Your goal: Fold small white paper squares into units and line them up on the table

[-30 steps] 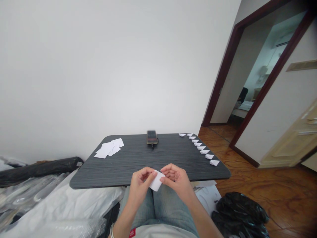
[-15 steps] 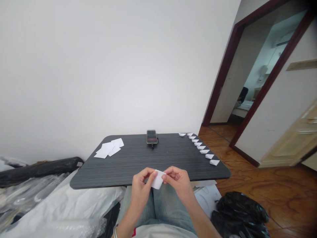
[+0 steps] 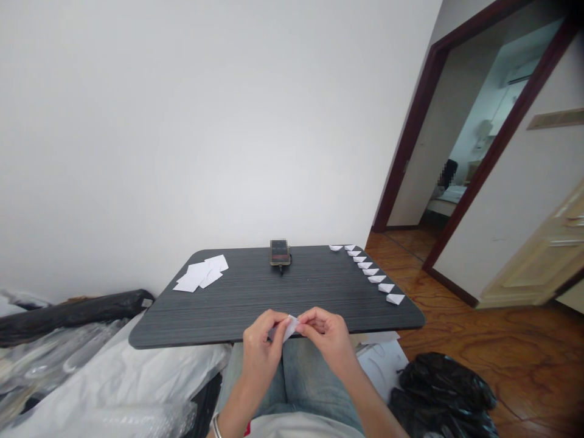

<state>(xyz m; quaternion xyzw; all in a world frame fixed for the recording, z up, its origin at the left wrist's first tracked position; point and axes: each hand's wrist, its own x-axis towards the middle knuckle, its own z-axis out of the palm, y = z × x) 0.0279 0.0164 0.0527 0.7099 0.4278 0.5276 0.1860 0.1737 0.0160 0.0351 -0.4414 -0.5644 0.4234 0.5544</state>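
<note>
My left hand (image 3: 261,345) and my right hand (image 3: 325,336) meet over the near edge of the dark table (image 3: 255,298), above my lap. Both pinch one small white paper slip (image 3: 289,328) between thumb and fingers; it looks folded narrow. A loose pile of flat white paper sheets (image 3: 201,273) lies at the table's far left. Along the right edge runs a row of several small folded white paper pieces (image 3: 370,272). A phone (image 3: 280,252) stands at the far middle.
A white wall rises behind the table. Clear plastic wrapping (image 3: 104,377) and a dark roll (image 3: 73,310) lie at the left. A black plastic bag (image 3: 440,392) sits on the wooden floor at the right. An open doorway (image 3: 465,158) is at the far right.
The paper slip was a broad flat piece held between both hands; now it is folded narrower and the fingertips have closed in together on it.
</note>
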